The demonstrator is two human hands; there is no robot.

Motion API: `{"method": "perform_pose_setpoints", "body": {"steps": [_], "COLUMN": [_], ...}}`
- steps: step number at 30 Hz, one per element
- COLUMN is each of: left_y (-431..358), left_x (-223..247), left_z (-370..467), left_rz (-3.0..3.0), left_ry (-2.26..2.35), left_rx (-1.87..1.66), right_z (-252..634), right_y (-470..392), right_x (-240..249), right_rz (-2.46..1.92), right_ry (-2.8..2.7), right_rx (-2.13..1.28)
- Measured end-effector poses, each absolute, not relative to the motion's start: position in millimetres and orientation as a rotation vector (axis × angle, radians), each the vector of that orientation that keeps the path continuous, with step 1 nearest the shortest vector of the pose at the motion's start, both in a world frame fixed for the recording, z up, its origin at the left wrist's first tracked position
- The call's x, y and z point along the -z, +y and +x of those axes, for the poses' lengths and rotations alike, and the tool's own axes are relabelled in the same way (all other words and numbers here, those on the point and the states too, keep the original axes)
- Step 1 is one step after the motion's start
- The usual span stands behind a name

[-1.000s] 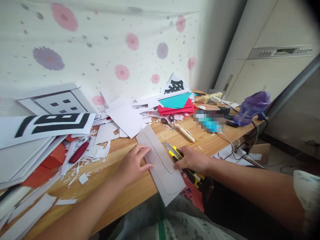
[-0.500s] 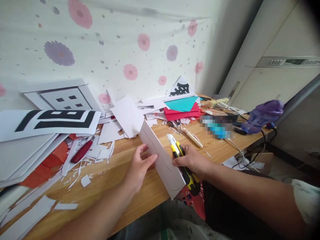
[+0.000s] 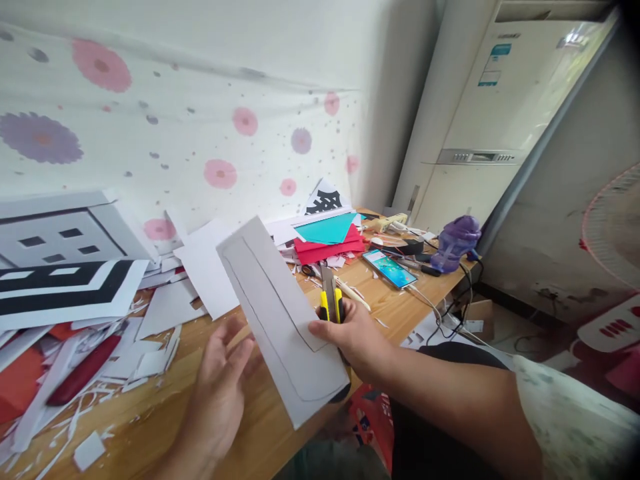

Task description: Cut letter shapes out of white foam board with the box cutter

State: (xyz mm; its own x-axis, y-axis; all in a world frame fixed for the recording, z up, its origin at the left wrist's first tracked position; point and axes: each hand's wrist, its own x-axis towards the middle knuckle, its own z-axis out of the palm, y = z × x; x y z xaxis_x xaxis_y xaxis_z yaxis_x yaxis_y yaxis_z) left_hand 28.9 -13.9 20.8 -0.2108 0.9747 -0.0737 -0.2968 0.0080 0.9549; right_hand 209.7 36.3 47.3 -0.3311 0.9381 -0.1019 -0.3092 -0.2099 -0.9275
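Note:
A white board strip [image 3: 275,320] with pencil-drawn outlines is raised at a slant above the table. My right hand [image 3: 353,333] closes round a yellow-and-black utility knife [image 3: 330,300], its blade end pointing up. The right thumb presses on the board's face near its right edge, and the knife's lower part is hidden behind the board. My left hand [image 3: 225,380] is at the board's left edge with its fingers apart and curved. Whether its fingertips touch the board I cannot tell.
Paper scraps and a dark red-handled tool [image 3: 85,373] lie on the left of the wooden table [image 3: 190,427]. Behind are teal paper [image 3: 325,230], red paper [image 3: 330,248] and scissors [image 3: 309,271]. A phone [image 3: 390,268], cables and a purple bottle [image 3: 456,245] are on the right.
The view has swung right. The board is lifted and its face turned more towards me; my right thumb has come onto it beside the knife. My left hand has come off the board's face.

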Motion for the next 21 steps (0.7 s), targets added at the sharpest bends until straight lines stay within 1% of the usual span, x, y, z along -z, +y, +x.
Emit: {"method": "perform_pose_setpoints", "body": {"steps": [2,4,8,11,13,16,18,21], "left_y": [-18,-22,-24,-22,-20,-16,-15,-15], "left_x": [-25,-25,-23,-22,-22,-20,-20,-22], "left_z": [31,34,36,32,28,24,24,26], "left_rz": [0.772,0.683,0.54,0.495,0.485,0.511,0.522,0.512], "left_ry": [0.944,0.878,0.944,0.986,1.018,1.063,1.101,1.143], "left_rx": [-1.263,-1.115,-1.105,-1.154,-1.204,-1.29,-1.314,-1.312], "right_z": [206,202,202,209,214,224,241,287], "right_y": [32,29,32,48,64,93,114,146], "right_x": [-46,-44,-41,-36,-32,-31,-37,-53], "right_rz": [-0.808,-0.759,-0.756,-0.819,-1.012,-1.351,-1.45,-1.594], "right_ry": [-1.049,-1.046,-1.095,-1.27,-1.541,-1.954,-2.059,-2.067], "right_rx": [-1.709,-1.762,-1.86,-1.845,-1.699,-1.287,-1.072,-0.734]}}
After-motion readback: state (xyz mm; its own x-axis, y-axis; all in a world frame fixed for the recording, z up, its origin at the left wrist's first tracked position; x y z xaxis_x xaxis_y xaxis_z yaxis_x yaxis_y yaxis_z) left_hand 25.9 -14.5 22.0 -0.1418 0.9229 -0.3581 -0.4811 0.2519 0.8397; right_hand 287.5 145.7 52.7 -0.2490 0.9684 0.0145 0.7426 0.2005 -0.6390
